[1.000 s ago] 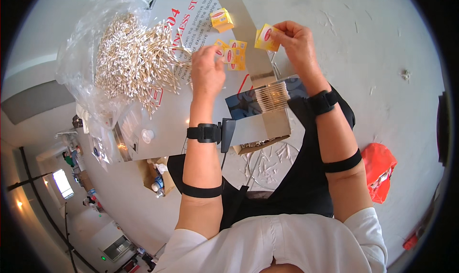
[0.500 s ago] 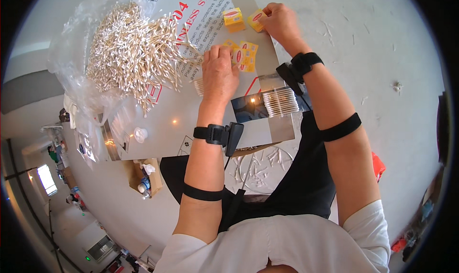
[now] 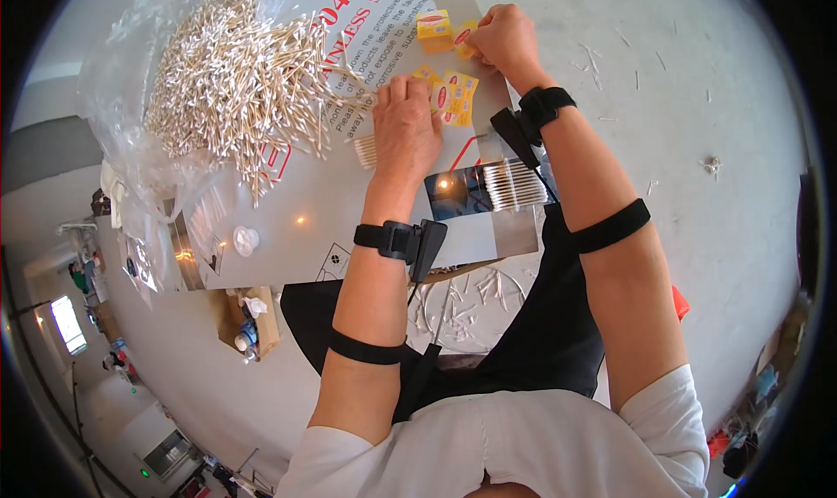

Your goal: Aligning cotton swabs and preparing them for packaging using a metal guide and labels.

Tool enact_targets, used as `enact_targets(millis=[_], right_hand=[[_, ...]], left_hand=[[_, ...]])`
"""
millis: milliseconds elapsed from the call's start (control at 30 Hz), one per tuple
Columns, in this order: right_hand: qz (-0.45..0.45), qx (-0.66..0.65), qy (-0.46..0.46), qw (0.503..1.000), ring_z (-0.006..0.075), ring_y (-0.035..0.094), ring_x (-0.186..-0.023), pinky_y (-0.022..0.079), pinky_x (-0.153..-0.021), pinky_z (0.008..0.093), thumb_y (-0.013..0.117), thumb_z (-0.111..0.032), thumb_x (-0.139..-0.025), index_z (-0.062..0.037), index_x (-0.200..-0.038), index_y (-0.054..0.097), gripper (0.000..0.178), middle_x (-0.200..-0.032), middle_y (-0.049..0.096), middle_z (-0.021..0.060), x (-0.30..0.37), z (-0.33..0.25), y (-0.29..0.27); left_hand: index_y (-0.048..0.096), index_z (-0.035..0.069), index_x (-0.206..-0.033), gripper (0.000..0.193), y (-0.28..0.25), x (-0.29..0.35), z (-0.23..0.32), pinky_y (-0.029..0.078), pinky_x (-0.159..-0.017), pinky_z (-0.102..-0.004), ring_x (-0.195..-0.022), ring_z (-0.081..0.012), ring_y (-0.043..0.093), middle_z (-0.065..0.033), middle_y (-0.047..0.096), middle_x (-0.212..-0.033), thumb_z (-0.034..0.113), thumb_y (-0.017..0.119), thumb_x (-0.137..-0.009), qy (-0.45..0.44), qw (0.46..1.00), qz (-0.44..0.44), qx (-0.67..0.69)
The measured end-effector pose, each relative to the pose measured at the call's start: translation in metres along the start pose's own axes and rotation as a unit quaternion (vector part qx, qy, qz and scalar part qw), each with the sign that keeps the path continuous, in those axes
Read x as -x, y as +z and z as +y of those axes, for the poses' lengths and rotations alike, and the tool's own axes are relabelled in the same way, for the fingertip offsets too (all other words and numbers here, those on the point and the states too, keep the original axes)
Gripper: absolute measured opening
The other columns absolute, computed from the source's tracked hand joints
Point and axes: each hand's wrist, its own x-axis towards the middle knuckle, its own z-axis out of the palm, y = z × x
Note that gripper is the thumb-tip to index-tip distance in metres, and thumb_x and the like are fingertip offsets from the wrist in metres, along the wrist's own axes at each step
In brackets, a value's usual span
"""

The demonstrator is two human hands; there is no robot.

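Taking the middle of the view as the clock's centre, we see the right hand (image 3: 508, 40) at 1 o'clock, its grip narrow, thumb and fingers pinching a small yellow card (image 3: 465, 40). That card sits at 9 o'clock from the knuckles, just beside a yellow stack (image 3: 433, 30) on the surface (image 3: 288, 258).

We find the left hand (image 3: 405, 132) at 12 o'clock, back up and fingers bent down by some flat yellow cards (image 3: 454, 97), which spread out at its 2 o'clock. The fingertips are hidden from us, so we cannot tell whether that grip holds anything. At its 8 o'clock, a small row of swabs (image 3: 365, 152) shows partly from under the hand.

At 2 o'clock we see a neat row of white-tipped swabs (image 3: 513, 184) lying side by side across a dark, shiny strip (image 3: 458, 193). At 10 o'clock a large heap of swabs (image 3: 235, 88) spills from a clear plastic bag (image 3: 109, 88). We see a small whitish cup (image 3: 246, 241) at 9 o'clock and, at 8 o'clock beyond the near edge, an open cardboard box (image 3: 271, 324) with a bottle inside.
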Motion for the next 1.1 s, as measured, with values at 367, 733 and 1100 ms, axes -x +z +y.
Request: enact_targets(millis=[367,733,1100], right_hand=[[0.055,0.147,-0.18,0.971,0.0295,0.066,-0.067,0.053,-0.064,0.0359,0.073,-0.021,-0.073,-0.0009,-0.083,0.065,0.024,-0.073,0.067,0.0162,-0.006,-0.002,0.003],[-0.053,0.108,-0.207,0.971,0.0339,0.066,-0.086,0.053,-0.074,0.04,0.071,-0.018,-0.07,-0.0053,-0.091,0.068,0.025,-0.094,0.069,0.0156,0.034,0.004,-0.02],[-0.081,0.178,-0.249,0.949,0.03,0.064,-0.086,0.051,-0.075,0.0394,0.074,-0.018,-0.069,-0.0086,-0.087,0.065,0.022,-0.09,0.065,0.0091,0.063,0.016,-0.002]], left_hand=[[0.058,0.002,-0.105,0.04,-0.002,0.0,0.0,0.043,-0.091,-0.0437,-0.108,-0.0322,0.051,-0.0118,0.054,-0.113,0.0,0.073,-0.068,0.017,1.0,-0.003,-0.003],[0.065,0.008,-0.103,0.034,-0.004,-0.015,-0.008,0.047,-0.087,-0.0407,-0.098,-0.0312,0.056,-0.0092,0.06,-0.096,0.001,0.073,-0.071,0.032,0.999,0.03,0.021],[0.066,0.01,-0.099,0.034,0.003,-0.028,-0.01,0.047,-0.087,-0.0391,-0.095,-0.0294,0.055,-0.0063,0.06,-0.094,0.005,0.077,-0.068,0.011,0.999,-0.029,0.015]])
